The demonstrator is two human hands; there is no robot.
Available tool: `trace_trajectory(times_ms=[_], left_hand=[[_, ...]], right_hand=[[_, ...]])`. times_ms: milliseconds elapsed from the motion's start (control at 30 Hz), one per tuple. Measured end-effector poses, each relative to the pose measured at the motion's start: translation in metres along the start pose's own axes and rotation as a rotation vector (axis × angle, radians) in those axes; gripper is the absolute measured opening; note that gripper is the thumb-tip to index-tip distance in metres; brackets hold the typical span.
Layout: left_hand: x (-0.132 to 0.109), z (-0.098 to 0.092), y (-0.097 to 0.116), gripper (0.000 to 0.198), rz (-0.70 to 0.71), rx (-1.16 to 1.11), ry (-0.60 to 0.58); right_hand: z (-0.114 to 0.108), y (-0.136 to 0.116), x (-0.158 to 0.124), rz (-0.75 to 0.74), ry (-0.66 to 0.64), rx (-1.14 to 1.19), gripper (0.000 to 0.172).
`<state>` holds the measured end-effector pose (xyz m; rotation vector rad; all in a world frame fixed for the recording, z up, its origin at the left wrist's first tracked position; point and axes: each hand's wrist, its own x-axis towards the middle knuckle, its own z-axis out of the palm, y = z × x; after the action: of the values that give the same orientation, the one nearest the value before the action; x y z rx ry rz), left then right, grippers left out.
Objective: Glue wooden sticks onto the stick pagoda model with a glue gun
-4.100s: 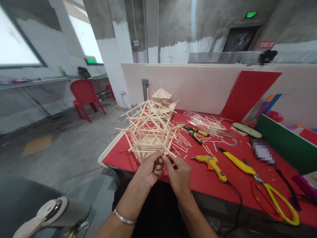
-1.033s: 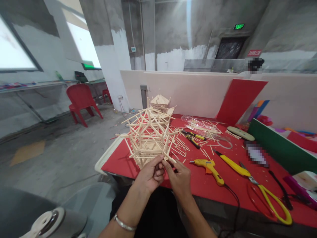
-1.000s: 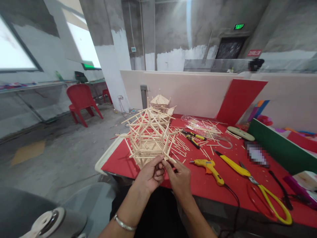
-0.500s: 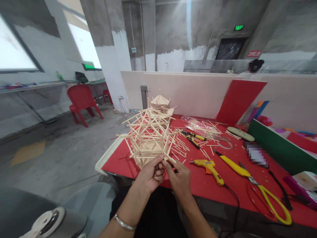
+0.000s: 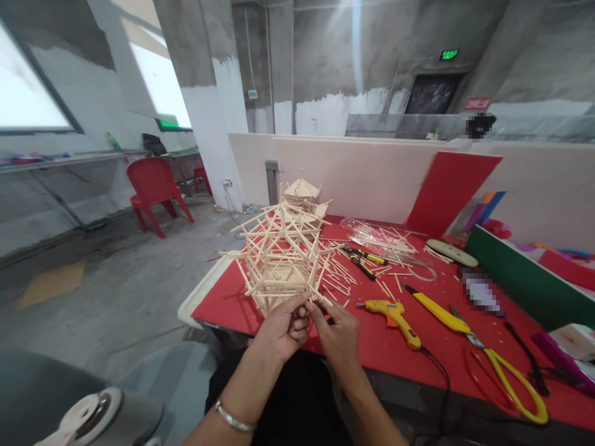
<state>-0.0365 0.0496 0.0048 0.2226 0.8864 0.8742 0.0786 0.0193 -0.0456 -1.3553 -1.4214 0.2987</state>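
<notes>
A pavilion model made of thin wooden sticks [image 5: 282, 248] stands at the front left of the red tabletop [image 5: 372, 365]. Both of my hands meet at its near right lower corner. My left hand [image 5: 284, 325] is closed, with thumb and forefinger pinching at the stick joint there. Beside it, my right hand [image 5: 338, 331] pinches a short wooden stick [image 5: 326, 298] against the same corner. My fingers partly hide the joint. Behind this model stands a second stick pavilion [image 5: 302, 191] with a filled-in roof.
Loose sticks [image 5: 337, 275] and pliers [image 5: 360, 260] lie right of the model. Nearer are a yellow glue gun [image 5: 393, 316] with its cord, a yellow utility knife [image 5: 437, 306] and yellow-handled scissors [image 5: 502, 371]. A green board [image 5: 520, 272] edges the right side. A lidded container [image 5: 106, 415] stands lower left.
Both hands stay pinched at the same corner of the model. The whole view has shifted very slightly; nothing else visibly differs.
</notes>
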Motion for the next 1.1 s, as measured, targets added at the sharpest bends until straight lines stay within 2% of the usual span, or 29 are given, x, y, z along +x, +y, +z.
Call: trace_trajectory(times_ms=[1100], left_hand=[[0.0011,-0.0024,-0.0004,0.026,0.007,0.021,-0.01]], right_hand=[[-0.0003,-0.0014,0.0005,0.004,-0.004,0.014,0.028]])
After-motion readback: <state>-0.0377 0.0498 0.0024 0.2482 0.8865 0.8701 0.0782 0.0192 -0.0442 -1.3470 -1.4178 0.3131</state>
